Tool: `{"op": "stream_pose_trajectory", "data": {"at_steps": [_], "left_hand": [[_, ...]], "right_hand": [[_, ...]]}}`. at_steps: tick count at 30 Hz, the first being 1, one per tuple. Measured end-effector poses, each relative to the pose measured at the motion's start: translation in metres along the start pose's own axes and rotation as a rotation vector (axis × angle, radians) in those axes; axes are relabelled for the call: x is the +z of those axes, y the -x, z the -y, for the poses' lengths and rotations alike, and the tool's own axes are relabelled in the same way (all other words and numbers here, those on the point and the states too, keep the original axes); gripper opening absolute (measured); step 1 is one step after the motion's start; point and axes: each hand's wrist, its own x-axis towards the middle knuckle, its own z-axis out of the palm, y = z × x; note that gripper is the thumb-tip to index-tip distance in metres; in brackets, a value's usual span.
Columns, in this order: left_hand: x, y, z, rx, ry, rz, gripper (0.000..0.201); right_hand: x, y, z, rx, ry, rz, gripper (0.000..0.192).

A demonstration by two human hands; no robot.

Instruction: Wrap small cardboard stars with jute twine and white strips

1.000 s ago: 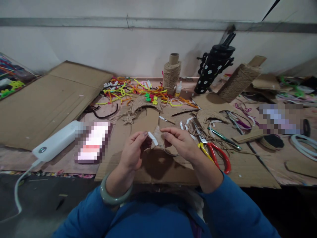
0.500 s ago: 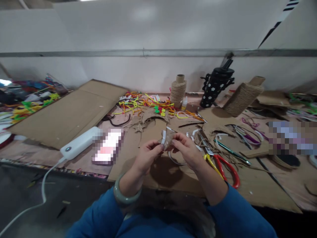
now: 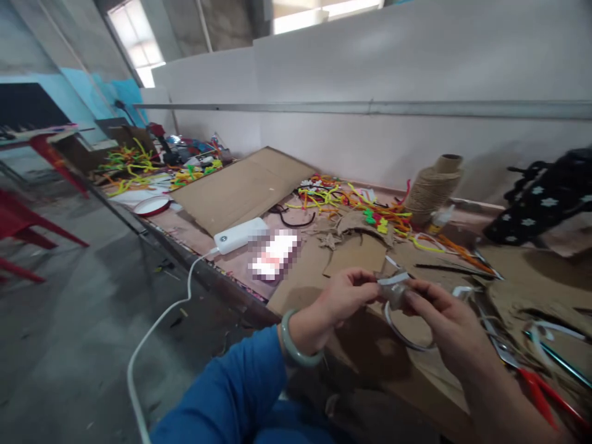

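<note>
Head view shows your two hands above the bench's near edge, sharing one small cardboard piece [image 3: 398,295] with a white strip on it. Your left hand [image 3: 345,299] pinches its left end between thumb and fingers; your right hand [image 3: 441,311] has fingers closed on its right side. One twine spool [image 3: 432,188] stands toward the far edge, one white power bank [image 3: 240,234] lies on the left beside one large cardboard sheet [image 3: 240,185]. Red-handled scissors [image 3: 539,388] lie right. Coloured pipe cleaners [image 3: 351,200] litter the bench [image 3: 194,237]; concrete floor lies left.
</note>
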Motion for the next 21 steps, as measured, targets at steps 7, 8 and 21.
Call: {"op": "stream_pose_trajectory", "data": {"at_steps": [7,8,21], "left_hand": [[-0.001,0.002,0.001,0.054,0.071,-0.005,0.016],[0.000,0.002,0.001,0.057,0.079,0.006,0.017],[0.003,0.005,-0.007,0.018,0.152,-0.023,0.021]], "right_hand": [[0.002,0.000,0.005,0.076,-0.026,-0.009,0.033],[0.003,0.000,0.005,0.073,-0.044,-0.011,0.033],[0.002,-0.002,-0.015,-0.116,0.109,-0.151,0.043]]}}
